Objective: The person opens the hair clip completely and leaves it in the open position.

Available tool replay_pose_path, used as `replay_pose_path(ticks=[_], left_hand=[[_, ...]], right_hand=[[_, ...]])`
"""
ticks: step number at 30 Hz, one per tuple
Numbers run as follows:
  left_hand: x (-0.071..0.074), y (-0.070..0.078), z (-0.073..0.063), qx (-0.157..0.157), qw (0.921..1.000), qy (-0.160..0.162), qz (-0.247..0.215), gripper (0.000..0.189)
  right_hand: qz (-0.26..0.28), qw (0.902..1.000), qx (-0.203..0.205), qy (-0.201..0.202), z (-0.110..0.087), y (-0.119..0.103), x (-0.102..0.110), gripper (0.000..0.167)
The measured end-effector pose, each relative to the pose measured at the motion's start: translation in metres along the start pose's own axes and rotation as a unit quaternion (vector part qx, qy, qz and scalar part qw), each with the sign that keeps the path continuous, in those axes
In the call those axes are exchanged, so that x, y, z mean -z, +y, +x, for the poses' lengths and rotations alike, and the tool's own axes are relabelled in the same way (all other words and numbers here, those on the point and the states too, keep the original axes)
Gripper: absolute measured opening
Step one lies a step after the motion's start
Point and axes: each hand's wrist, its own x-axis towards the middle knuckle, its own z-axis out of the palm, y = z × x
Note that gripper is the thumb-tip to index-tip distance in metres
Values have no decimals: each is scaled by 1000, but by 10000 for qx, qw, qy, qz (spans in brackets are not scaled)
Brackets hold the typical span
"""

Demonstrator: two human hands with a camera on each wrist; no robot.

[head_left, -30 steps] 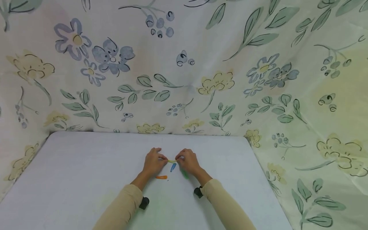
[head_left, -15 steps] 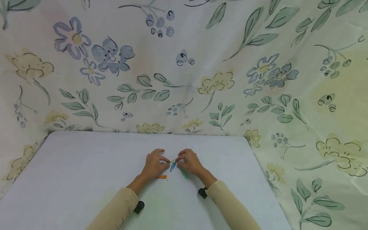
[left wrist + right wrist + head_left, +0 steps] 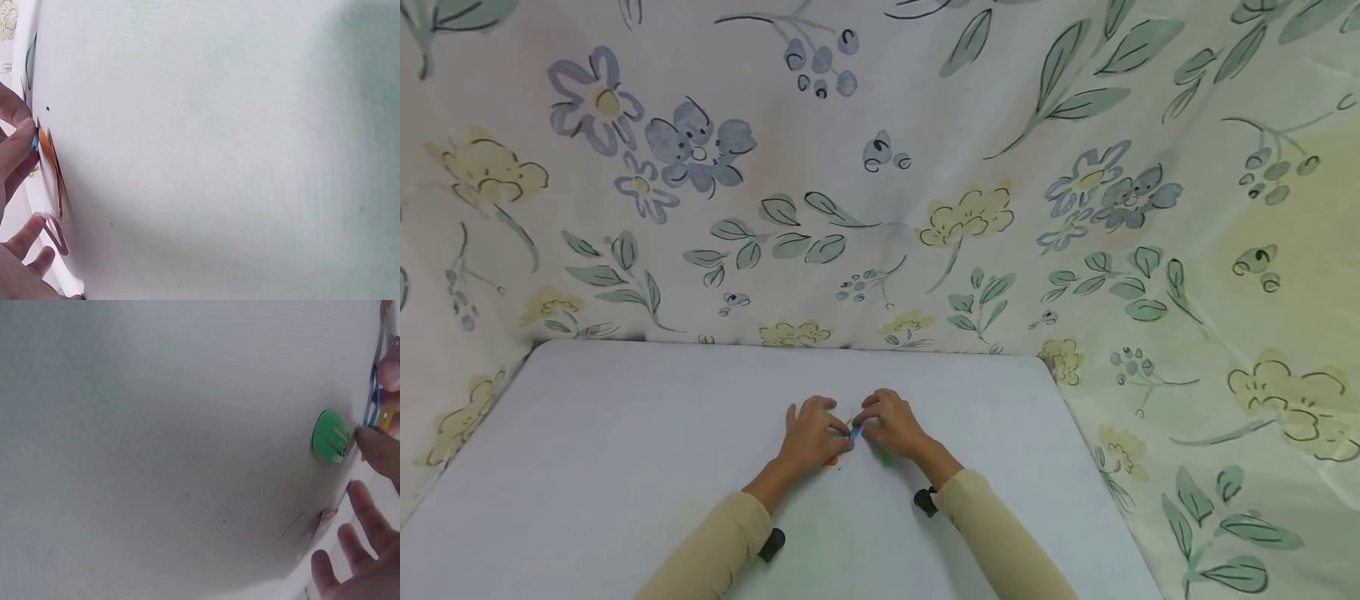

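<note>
Holds the blue clip pinched in the left grip over the middle of the desk, with the right grip at one end (cannot tell if clamped), probably light, springy and slippery, best taken by flat faces near the ends.

Floral wall covering rises behind a white table with rounded corners. Soft light falls over both.

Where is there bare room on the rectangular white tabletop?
Bare: the tabletop outside either beige sleeve, and between the sleeves. Crowded: around the left hand and right hand, with a blue clip, yellow clip, orange clip, green teardrop-shaped clip and pink clip.
</note>
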Motion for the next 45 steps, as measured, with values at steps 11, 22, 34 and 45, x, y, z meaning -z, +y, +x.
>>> replay_pose_path(ticks=[11, 22, 34, 45], left_hand=[[-1, 2, 1, -21, 9998, -32, 189, 6], [1, 1, 1, -98, 9997, -125, 211, 8], [4, -2, 0, -455, 9987, -218, 70, 10], [12, -8, 6, -36, 9970, -173, -753, 11]], right_hand=[[-234, 9996, -37, 137, 2, -2, -1, 10], [-62, 9996, 73, 258, 0, -6, 1, 8], [553, 9980, 104, 282, -1, -4, 2, 7], [1621, 9865, 175, -145, 4, -1, 12, 15]])
